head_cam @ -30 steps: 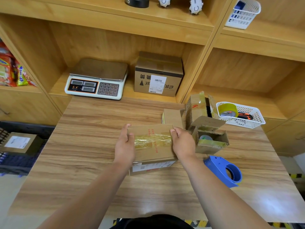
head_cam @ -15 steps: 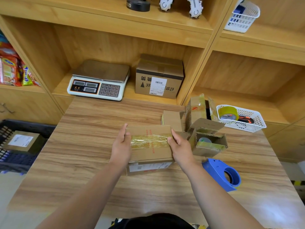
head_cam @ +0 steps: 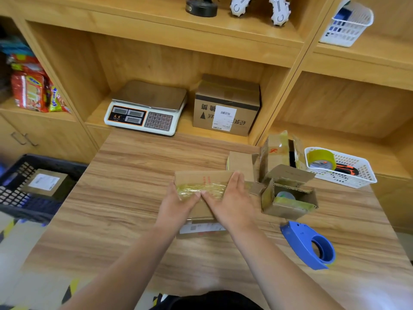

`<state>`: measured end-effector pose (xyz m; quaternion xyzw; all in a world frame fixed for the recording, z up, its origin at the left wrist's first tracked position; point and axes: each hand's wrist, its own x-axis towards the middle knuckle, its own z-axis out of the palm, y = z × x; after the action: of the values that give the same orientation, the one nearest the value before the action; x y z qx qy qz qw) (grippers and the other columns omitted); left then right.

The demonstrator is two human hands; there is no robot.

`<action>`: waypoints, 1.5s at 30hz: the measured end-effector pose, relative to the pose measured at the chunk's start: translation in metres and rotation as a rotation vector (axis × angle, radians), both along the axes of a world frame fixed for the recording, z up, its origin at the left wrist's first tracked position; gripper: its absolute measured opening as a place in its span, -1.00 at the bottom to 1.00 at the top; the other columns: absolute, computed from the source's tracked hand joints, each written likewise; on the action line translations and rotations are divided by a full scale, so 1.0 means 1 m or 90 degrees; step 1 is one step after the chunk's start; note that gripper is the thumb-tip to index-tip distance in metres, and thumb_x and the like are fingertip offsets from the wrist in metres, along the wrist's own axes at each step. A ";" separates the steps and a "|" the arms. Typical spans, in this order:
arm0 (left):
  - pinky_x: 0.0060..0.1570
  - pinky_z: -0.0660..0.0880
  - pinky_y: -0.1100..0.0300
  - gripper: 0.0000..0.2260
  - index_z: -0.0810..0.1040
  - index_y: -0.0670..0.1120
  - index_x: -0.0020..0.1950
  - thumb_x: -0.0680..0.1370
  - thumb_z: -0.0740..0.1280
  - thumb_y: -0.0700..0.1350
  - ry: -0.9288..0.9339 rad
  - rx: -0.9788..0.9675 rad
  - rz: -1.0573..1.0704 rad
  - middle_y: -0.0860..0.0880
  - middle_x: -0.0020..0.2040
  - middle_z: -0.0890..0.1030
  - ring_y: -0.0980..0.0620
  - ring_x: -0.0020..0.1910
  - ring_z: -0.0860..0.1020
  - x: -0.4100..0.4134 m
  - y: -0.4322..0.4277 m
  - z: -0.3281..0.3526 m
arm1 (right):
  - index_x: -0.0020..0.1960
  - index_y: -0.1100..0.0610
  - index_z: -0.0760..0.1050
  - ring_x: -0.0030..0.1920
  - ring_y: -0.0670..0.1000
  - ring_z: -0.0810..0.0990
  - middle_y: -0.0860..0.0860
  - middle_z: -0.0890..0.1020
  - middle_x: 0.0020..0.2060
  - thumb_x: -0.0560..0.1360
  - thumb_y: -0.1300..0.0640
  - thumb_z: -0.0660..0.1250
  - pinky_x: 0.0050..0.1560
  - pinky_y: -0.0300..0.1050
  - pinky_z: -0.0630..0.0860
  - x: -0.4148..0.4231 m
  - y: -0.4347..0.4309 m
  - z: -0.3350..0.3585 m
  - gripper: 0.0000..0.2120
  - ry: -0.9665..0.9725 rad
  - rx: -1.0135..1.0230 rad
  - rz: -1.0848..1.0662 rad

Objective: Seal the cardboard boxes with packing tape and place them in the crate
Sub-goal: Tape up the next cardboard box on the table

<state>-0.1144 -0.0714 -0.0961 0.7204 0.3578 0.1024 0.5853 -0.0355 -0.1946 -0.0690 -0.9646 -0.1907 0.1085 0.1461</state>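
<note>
Left hand (head_cam: 178, 203) and right hand (head_cam: 231, 198), fingers flat, are pressing the tape strip (head_cam: 212, 188) onto the cardboard box (head_cam: 201, 177) mid-surface (head_cam: 134, 186) (likely bonding the seam); the crate (head_cam: 13, 173) is waiting left.

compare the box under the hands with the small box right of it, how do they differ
The box under the hands is closed, with tape across its top; the small box stands open, lid flap raised. The left hand and right hand press on the first; nothing touches the small box. Something round shows inside the small box; the other hides its contents. Both are brown cardboard, resting on the table.
</note>
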 end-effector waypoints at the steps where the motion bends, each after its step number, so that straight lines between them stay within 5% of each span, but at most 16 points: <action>1: -0.37 0.36 0.51 -0.61 0.38 0.06 0.18 0.44 0.44 0.04 -0.008 -0.003 0.001 0.20 -0.06 0.57 0.31 -0.14 0.52 0.000 0.000 0.000 | 0.54 0.19 -0.23 0.51 0.13 0.09 0.12 -0.11 0.55 0.41 -0.48 0.05 0.39 0.00 0.25 0.002 0.000 0.000 0.02 0.010 0.013 -0.004; 4: -0.30 0.34 0.52 -0.71 0.35 0.08 0.17 0.51 0.37 -0.02 -0.011 -0.004 -0.023 0.28 -0.09 0.52 0.42 -0.17 0.45 -0.001 0.003 -0.001 | 0.55 0.16 -0.20 0.51 0.10 0.11 0.06 -0.09 0.55 0.45 -0.38 0.16 0.37 -0.03 0.29 0.007 -0.002 -0.003 -0.03 0.036 0.061 0.001; 11: 0.06 0.31 0.18 -0.69 0.32 -0.03 0.33 0.60 0.21 -0.02 0.030 -0.006 -0.075 0.06 0.09 0.51 0.04 0.10 0.46 -0.004 0.009 -0.002 | 0.56 0.03 -0.10 0.50 -0.02 0.14 -0.05 0.09 0.53 0.53 -0.12 0.27 0.41 -0.20 0.09 0.019 -0.025 -0.012 -0.22 0.102 0.212 0.018; 15: 0.17 0.36 0.07 -0.68 0.33 -0.06 0.33 0.62 0.12 0.03 0.046 -0.012 -0.088 -0.04 0.18 0.53 -0.07 0.20 0.46 -0.010 0.013 -0.007 | 0.53 -0.09 0.00 0.52 0.04 0.07 -0.08 0.19 0.50 0.59 0.02 0.22 0.51 0.06 0.07 0.024 -0.041 -0.013 -0.40 0.196 0.317 0.018; 20: 0.15 0.36 0.22 -0.62 0.25 0.18 0.46 0.63 0.12 0.08 0.044 -0.055 -0.132 0.18 0.18 0.49 0.17 0.12 0.46 -0.015 0.027 -0.010 | 0.44 -0.17 0.19 0.48 -0.19 0.10 -0.25 0.20 0.42 0.60 0.16 0.20 0.53 0.04 -0.01 0.025 -0.047 -0.011 -0.53 0.243 0.434 0.029; 26: 0.44 0.13 0.12 -0.56 0.18 0.17 0.51 0.63 0.14 0.04 0.030 -0.105 -0.183 0.18 0.44 0.31 0.14 0.44 0.24 -0.016 0.037 -0.002 | 0.31 -0.50 0.16 0.40 -0.18 0.27 -0.30 0.26 0.39 0.58 0.13 0.23 0.46 -0.02 0.22 0.028 -0.047 -0.005 -0.43 0.289 0.447 -0.016; 30: 0.49 0.07 0.04 -0.26 -0.14 0.08 0.56 0.57 0.30 -0.05 0.011 -0.114 -0.200 0.13 0.54 0.06 0.11 0.50 0.09 -0.004 0.040 0.010 | 0.52 -0.18 0.01 0.44 -0.19 0.15 -0.17 0.14 0.50 0.52 0.18 0.30 0.47 -0.07 0.17 0.046 -0.039 -0.001 -0.27 0.259 0.369 -0.011; 33: 0.46 0.17 -0.04 -0.15 -0.13 0.10 0.55 0.48 0.42 0.00 0.025 -0.035 -0.218 0.08 0.55 0.06 0.03 0.49 0.15 0.007 0.039 0.014 | 0.54 -0.11 0.02 0.42 -0.15 0.21 -0.15 0.17 0.49 0.52 0.20 0.27 0.43 -0.09 0.24 0.052 -0.032 0.001 -0.30 0.333 0.386 -0.005; 38: 0.36 0.30 -0.08 -0.42 0.18 0.10 0.39 0.49 0.41 -0.08 0.010 0.019 -0.193 -0.03 0.38 0.29 -0.05 0.34 0.32 0.019 0.040 0.012 | 0.45 -0.06 0.24 0.35 -0.05 0.38 -0.06 0.38 0.39 0.52 0.19 0.30 0.39 0.02 0.33 0.045 -0.028 -0.008 -0.45 0.284 0.438 -0.030; 41: 0.33 0.32 -0.04 -0.51 0.22 0.05 0.35 0.51 0.38 -0.13 0.013 0.049 -0.185 -0.05 0.30 0.33 -0.05 0.30 0.34 0.023 0.039 0.012 | 0.40 0.00 0.29 0.30 -0.04 0.41 -0.04 0.45 0.31 0.53 0.14 0.31 0.34 -0.09 0.35 0.043 -0.022 -0.010 -0.53 0.204 0.398 -0.032; 45: 0.27 0.32 0.07 -0.54 0.24 -0.02 0.35 0.52 0.36 -0.14 0.011 0.077 -0.165 -0.04 0.24 0.33 -0.02 0.25 0.34 0.026 0.038 0.009 | 0.29 0.01 0.34 0.18 -0.01 0.48 -0.04 0.51 0.19 0.51 -0.03 0.31 0.01 -0.18 0.35 0.045 -0.009 -0.006 -0.61 0.103 0.275 -0.047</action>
<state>-0.0886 -0.0331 -0.0871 0.7951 0.2602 0.0412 0.5463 0.0098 -0.2036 -0.0750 -0.9054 -0.1618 0.1365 0.3680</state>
